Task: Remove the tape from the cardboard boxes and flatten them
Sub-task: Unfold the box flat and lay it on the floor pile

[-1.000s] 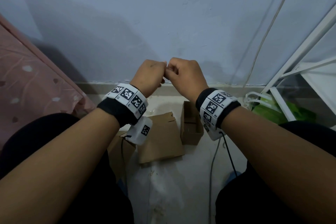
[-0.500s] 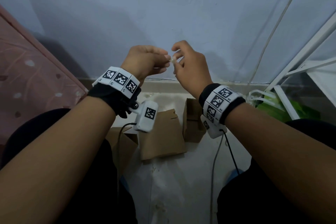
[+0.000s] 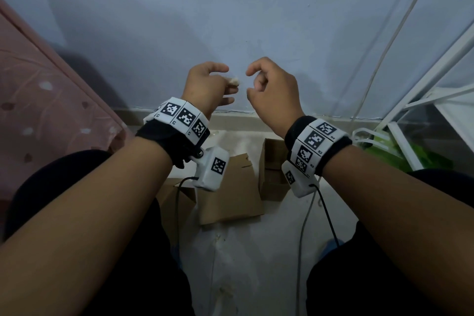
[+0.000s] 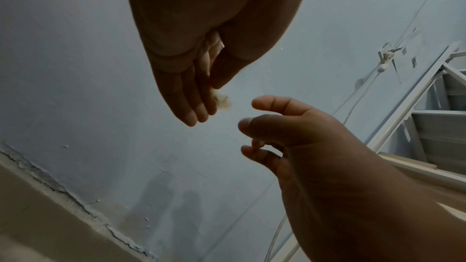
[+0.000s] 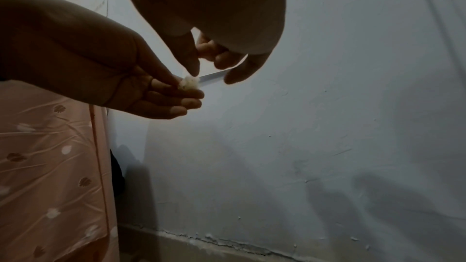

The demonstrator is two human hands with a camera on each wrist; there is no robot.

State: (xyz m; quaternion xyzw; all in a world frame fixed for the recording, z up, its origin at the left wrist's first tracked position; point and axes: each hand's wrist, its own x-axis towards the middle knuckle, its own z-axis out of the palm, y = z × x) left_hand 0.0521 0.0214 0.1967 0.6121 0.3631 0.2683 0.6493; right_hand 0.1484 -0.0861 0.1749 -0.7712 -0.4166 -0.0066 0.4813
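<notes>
- The left hand (image 3: 205,84) pinches a balled wad of tape (image 3: 234,81) at its fingertips, raised before the wall.
- The right hand (image 3: 272,90), just beside it, is loosely curled and holds nothing.
- Below on the floor lie a flattened cardboard box (image 3: 230,192) and an unflattened box (image 3: 273,169).
- Risk: the sticky wad may cling to the fingers rather than drop.
- Half a second ago both hands met at the wad; now they have parted.

A pale blue-grey plastered wall (image 3: 230,20), dimly lit, meets a light floor (image 3: 246,251) at a cracked beige skirting (image 5: 227,246). Pink patterned fabric (image 3: 38,100) lies left; a white metal rack (image 3: 423,100) stands right.
</notes>
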